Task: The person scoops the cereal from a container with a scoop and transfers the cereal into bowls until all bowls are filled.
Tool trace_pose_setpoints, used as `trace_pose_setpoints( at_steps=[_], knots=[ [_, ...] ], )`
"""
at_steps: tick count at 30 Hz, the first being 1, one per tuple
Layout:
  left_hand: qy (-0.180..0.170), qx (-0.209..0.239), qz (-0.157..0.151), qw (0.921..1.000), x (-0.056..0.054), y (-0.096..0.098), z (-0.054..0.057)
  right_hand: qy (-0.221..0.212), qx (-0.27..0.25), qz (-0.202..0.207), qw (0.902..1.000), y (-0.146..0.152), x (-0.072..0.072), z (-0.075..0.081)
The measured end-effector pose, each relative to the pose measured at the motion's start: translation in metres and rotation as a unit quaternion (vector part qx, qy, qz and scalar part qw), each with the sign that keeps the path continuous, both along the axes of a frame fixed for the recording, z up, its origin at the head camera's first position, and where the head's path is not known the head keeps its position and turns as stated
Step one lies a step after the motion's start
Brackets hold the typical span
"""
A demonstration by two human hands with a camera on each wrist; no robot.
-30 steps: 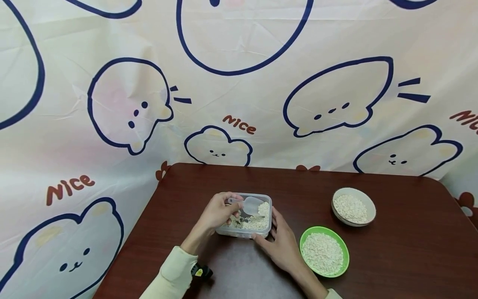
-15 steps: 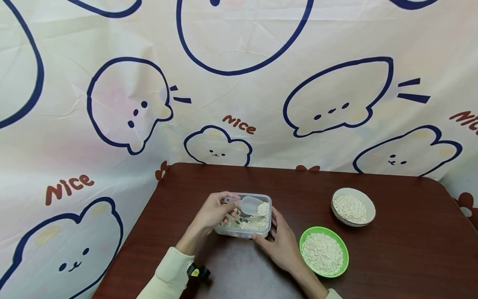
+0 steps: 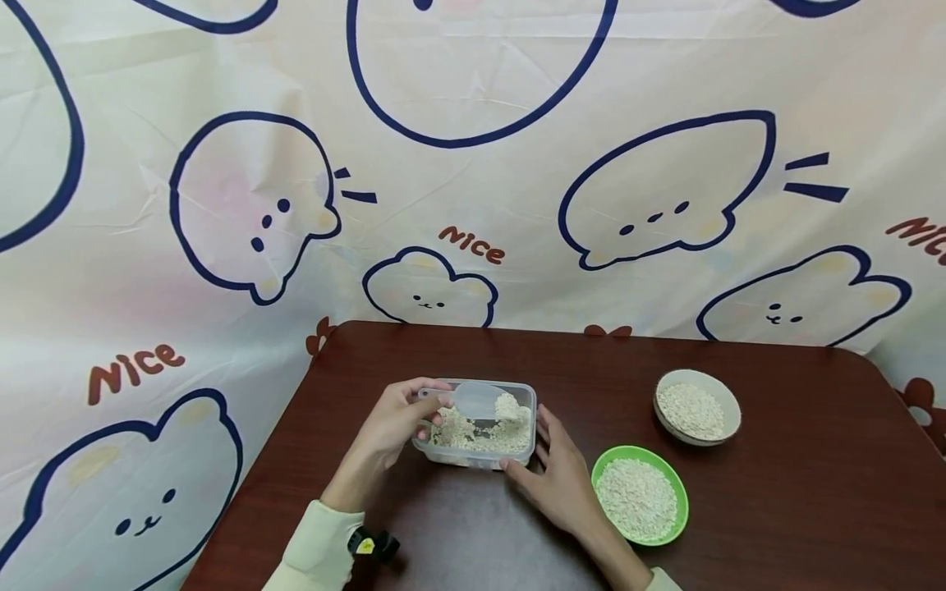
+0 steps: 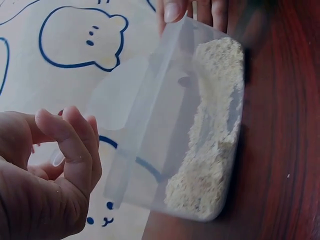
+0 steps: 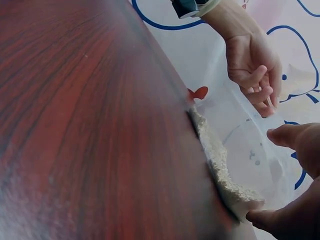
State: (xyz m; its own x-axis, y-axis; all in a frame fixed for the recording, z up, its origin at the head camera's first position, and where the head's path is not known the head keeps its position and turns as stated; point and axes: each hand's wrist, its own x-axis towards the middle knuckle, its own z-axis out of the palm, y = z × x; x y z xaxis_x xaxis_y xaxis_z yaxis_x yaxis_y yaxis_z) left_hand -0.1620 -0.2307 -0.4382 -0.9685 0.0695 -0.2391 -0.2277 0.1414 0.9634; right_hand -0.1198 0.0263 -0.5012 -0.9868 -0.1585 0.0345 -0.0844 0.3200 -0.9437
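My left hand (image 3: 384, 427) pinches the handle of a translucent plastic scoop (image 3: 473, 400) between thumb and fingers. The scoop is over a clear rectangular plastic container (image 3: 461, 457), its mouth near a pale heap of flakes at the right end. Oat-like flakes (image 4: 200, 185) cover the container's bottom unevenly, with bare patches in the middle. At the container's right end my right hand (image 3: 557, 480) grips the wall, thumb at the front corner and fingers behind. In the right wrist view, the thumb and a finger of that hand (image 5: 305, 190) frame the container's end.
A green bowl (image 3: 684, 513) of pale flakes stands right of my right hand. Behind it, farther right, is a white bowl (image 3: 732, 402) with similar flakes. The dark wooden table (image 3: 813, 476) ends at a cartoon-printed cloth (image 3: 532, 197).
My left hand has moved left with the scoop, which has slid left over the container. My right hand has stayed at the container's right end.
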Motion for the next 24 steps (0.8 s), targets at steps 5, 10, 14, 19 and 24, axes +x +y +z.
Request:
trace_pose_setpoints(
  at_steps=[5,10,14,19,24],
  knots=[
    [0.009,0.001,0.001,1.0000,0.003,-0.010,0.004,-0.009,0.007,-0.006,0.9999,0.003,0.000,0.007],
    [0.009,0.006,0.012,0.9999,0.004,-0.019,0.009,-0.012,0.008,-0.005,0.9999,0.007,-0.002,0.013],
    [0.012,0.018,0.011,0.9997,0.003,-0.021,0.012,-0.015,0.006,-0.006,0.9999,0.012,-0.003,0.019],
    [0.017,0.026,0.008,0.9995,0.003,-0.022,0.015,-0.006,0.001,-0.009,0.9999,0.017,-0.001,0.027],
    [0.011,0.024,0.011,0.9996,0.003,-0.021,0.017,0.002,-0.005,-0.009,0.9999,0.021,0.001,0.031]
  ],
)
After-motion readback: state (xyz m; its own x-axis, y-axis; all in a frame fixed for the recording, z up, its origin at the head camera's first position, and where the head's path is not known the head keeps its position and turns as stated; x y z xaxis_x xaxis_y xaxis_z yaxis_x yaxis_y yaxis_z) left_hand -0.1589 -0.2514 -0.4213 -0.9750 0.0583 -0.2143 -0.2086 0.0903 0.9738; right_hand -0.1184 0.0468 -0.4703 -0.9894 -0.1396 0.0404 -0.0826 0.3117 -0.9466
